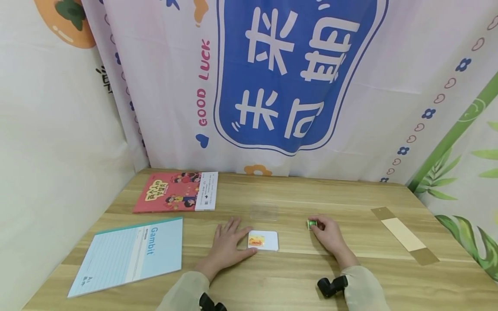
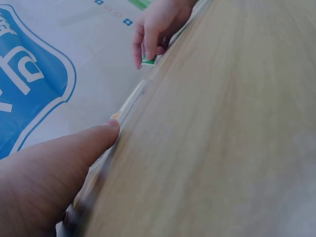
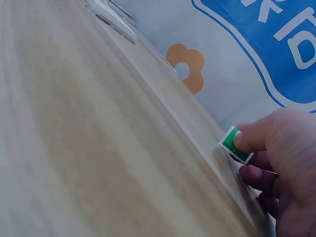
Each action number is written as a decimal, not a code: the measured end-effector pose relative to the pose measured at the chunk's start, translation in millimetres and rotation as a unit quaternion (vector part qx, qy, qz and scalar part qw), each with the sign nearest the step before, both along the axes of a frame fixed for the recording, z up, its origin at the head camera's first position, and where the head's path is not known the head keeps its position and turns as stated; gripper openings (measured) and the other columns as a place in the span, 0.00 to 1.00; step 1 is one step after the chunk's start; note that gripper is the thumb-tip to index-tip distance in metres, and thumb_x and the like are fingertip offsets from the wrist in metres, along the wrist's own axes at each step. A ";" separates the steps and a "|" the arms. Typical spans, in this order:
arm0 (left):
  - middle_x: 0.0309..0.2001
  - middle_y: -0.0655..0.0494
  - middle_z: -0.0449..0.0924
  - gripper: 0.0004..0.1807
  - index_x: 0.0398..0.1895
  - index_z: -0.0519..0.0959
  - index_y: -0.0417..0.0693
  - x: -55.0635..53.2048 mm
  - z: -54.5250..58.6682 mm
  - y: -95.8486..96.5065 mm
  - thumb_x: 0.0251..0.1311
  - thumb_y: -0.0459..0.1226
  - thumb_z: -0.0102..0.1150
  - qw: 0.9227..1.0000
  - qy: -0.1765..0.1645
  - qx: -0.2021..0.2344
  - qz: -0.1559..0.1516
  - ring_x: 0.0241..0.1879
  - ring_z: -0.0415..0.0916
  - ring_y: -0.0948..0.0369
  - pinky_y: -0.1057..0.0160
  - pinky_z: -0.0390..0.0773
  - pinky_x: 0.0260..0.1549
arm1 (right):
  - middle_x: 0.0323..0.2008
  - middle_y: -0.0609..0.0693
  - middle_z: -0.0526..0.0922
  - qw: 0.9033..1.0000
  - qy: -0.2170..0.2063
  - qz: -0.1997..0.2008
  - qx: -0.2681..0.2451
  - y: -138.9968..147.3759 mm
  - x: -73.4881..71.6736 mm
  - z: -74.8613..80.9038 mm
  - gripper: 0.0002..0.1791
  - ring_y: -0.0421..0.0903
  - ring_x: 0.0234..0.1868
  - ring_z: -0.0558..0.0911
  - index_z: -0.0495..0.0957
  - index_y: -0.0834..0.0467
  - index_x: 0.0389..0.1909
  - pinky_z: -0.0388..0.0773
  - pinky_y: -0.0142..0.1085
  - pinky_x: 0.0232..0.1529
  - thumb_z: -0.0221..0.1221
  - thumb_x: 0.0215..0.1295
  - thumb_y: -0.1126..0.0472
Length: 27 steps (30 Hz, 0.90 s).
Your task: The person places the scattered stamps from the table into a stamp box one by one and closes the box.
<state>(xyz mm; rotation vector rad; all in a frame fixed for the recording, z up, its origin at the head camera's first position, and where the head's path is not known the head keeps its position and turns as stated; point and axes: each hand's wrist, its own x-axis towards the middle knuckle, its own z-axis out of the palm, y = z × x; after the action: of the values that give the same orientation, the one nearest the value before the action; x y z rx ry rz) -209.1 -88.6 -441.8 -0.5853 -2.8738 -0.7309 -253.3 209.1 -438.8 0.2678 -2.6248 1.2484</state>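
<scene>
The right hand [image 1: 328,234] pinches a small green stamp-like piece with a scalloped white edge [image 1: 312,224], thumb against its printed face and other fingers behind; this grip probably suits so small and thin a piece, leaving part of its face uncovered. The piece is held just above or at the surface [image 1: 295,276]; contact is hard to tell. The left hand [image 1: 227,248] lies with fingers spread apart, clamped on nothing, its thumb and forefinger at the near and far left corners of a white, round-cornered card [image 1: 271,242], likely to steady it. A yellow-orange stamp-like piece [image 1: 256,240] lies on the card's left part. A clear, flat plastic rectangle [image 1: 264,211] lies just beyond the card, perhaps kept within easy reach.
</scene>
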 end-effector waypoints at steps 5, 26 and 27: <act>0.61 0.42 0.53 0.35 0.55 0.69 0.54 -0.4 0.5 0.0 0.45 0.62 0.51 1.000 -0.001 0.000 0.000 0.61 0.43 0.45 0.40 0.38 0.53 | 0.24 0.50 0.73 1.000 -0.012 -0.010 -0.019 -2.2 -0.4 2.0 0.12 0.44 0.25 0.68 0.76 0.66 0.39 0.66 0.31 0.25 0.55 0.52 0.72; 0.61 0.42 0.53 0.35 0.55 0.69 0.54 -0.3 -1.0 -0.1 0.46 0.61 0.51 1.000 0.002 0.002 0.000 0.61 0.43 0.45 0.39 0.38 0.53 | 0.22 0.54 0.80 0.976 -0.088 0.029 -0.195 -70.5 22.8 15.5 0.10 0.45 0.26 0.76 0.75 0.69 0.36 0.71 0.28 0.29 0.57 0.49 0.73; 0.61 0.42 0.53 0.35 0.55 0.69 0.54 -0.1 -0.7 0.1 0.46 0.62 0.51 1.000 0.002 0.002 -0.001 0.61 0.43 0.45 0.39 0.38 0.53 | 0.22 0.54 0.79 0.975 -0.090 0.033 -0.199 -74.2 24.8 14.8 0.10 0.45 0.26 0.76 0.75 0.69 0.35 0.71 0.28 0.28 0.57 0.49 0.73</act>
<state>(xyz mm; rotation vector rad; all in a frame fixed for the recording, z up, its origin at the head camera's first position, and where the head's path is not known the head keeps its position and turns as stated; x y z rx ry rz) -209.2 -88.4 -442.5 -0.5874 -2.8677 -0.7342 -228.6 135.0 -423.9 0.1803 -2.4446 1.8605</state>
